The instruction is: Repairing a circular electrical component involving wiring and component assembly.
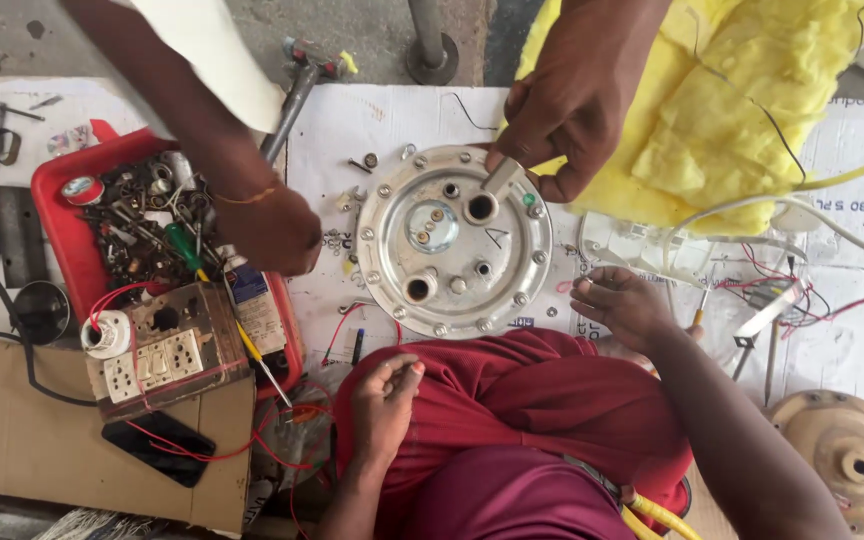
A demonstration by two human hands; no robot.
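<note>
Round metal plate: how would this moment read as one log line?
plate flat on paper | left hand on red cloth | right hand beside plate, open | co-worker's hand on plate

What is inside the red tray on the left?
The red tray holds a heap of screws and small metal parts, a tape roll and a green-handled screwdriver. A co-worker's hand and the wooden switchboard cover its lower right part.

Co-worker's hand over round metal plate, red tray crowding left
</note>
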